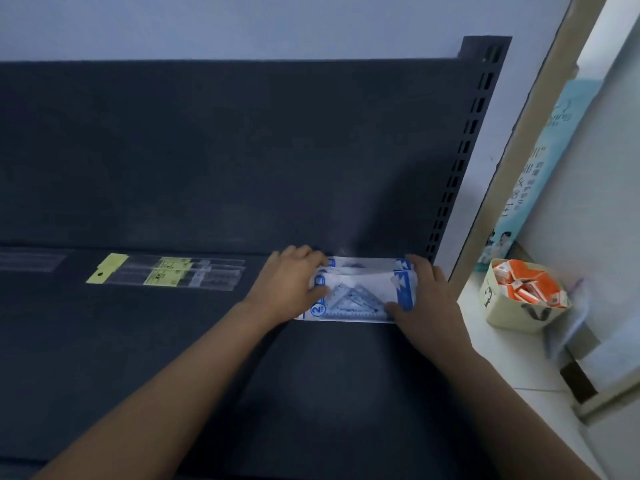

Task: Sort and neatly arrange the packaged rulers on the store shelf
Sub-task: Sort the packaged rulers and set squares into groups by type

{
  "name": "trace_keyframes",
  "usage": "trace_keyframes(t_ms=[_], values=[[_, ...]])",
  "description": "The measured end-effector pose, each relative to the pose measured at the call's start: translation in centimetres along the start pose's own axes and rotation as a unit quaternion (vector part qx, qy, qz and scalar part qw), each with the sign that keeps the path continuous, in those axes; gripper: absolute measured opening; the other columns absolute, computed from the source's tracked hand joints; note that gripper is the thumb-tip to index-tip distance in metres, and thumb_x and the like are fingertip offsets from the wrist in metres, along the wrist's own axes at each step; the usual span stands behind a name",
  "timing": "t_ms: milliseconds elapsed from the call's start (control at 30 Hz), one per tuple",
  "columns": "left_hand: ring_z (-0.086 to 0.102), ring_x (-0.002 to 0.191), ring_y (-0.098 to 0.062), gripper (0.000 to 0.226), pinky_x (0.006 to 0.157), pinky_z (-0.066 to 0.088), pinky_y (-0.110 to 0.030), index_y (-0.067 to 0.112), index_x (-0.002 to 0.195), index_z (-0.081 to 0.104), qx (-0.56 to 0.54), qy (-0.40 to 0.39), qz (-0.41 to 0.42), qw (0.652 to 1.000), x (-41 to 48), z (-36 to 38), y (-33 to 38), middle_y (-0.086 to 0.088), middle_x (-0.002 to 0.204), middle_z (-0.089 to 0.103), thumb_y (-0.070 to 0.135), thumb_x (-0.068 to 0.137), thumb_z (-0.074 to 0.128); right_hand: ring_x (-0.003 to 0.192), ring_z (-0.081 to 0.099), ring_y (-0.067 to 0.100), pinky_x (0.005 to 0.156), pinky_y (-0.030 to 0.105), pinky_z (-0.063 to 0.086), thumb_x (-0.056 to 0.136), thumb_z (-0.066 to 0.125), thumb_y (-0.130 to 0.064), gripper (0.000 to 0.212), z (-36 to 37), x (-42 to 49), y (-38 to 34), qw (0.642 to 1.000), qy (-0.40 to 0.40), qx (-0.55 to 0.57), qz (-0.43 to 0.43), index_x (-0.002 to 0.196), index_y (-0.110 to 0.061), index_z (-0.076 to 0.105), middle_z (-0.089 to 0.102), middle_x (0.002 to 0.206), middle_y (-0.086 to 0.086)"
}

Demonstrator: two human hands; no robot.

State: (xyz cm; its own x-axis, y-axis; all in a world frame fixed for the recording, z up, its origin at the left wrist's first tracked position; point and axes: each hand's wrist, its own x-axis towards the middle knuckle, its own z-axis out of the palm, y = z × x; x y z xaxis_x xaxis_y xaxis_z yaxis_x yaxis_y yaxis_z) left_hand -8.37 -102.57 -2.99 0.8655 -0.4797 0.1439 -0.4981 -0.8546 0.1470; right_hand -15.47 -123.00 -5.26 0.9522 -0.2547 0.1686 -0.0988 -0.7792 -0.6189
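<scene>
Head view: left hand [290,283] and right hand [426,296], fingers curled, pinch glossy blue-white triangle-ruler packs [362,289].

matt dark metal shelf [173,341]; glossy clear plastic ruler packs [360,292].

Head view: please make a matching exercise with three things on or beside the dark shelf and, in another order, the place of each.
Things:
1 blue-and-white packs of triangle rulers
2 yellow-labelled clear packs of straight rulers
3 beige box of orange packets

Places:
A on the pale surface right of the dark shelf
B between left hand and right hand
C flat on the shelf, left of both hands

Pairs: 1-B, 2-C, 3-A
</scene>
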Motion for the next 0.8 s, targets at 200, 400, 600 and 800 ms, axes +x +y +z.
trace_keyframes(t_ms=[200,400,600,800], values=[[0.046,0.121,-0.018,0.040,0.102,0.026,-0.031,0.021,0.131,0.052,0.103,0.081,0.050,0.990,-3.8,-2.0,-1.8,0.006,0.137,0.049,0.037,0.094,0.047,0.127,0.037,0.024,0.105,0.031,0.026,0.085,0.062,-0.015,0.060,0.9,-0.7,-4.6,0.993,0.013,-0.043,-0.110,0.139,-0.016,0.038,0.042,0.140,0.006],[0.038,0.133,-0.019,0.060,0.112,0.021,-0.033,0.023,0.139,0.042,0.170,0.083,-0.053,0.981,-12.1,-6.9,-9.4,0.005,0.146,0.042,0.059,0.092,0.037,0.126,0.038,0.021,0.105,0.031,0.027,0.089,0.058,-0.026,0.059,6.2,-3.1,-15.9,0.968,-0.021,-0.089,-0.235,0.141,-0.019,0.032,0.039,0.141,0.002],[0.042,0.129,-0.019,0.109,0.106,0.027,-0.036,0.023,0.140,0.042,0.206,0.073,-0.220,0.951,-25.2,-12.3,-21.7,0.004,0.143,0.046,0.094,0.065,0.007,0.129,0.039,0.020,0.107,0.033,0.033,0.087,0.059,-0.040,0.065,15.7,-8.8,-30.8,0.952,-0.046,-0.041,-0.301,0.143,-0.018,0.035,0.042,0.142,0.002],[0.045,0.125,-0.024,0.131,0.100,0.034,-0.040,0.023,0.141,0.040,0.222,0.078,-0.365,0.901,-38.0,-17.2,-34.9,0.002,0.138,0.049,0.104,0.047,-0.002,0.133,0.035,0.024,0.105,0.033,0.033,0.089,0.050,-0.054,0.076,25.2,-14.4,-45.5,0.935,-0.110,0.028,-0.337,0.151,-0.023,0.018,0.035,0.149,-0.001]])
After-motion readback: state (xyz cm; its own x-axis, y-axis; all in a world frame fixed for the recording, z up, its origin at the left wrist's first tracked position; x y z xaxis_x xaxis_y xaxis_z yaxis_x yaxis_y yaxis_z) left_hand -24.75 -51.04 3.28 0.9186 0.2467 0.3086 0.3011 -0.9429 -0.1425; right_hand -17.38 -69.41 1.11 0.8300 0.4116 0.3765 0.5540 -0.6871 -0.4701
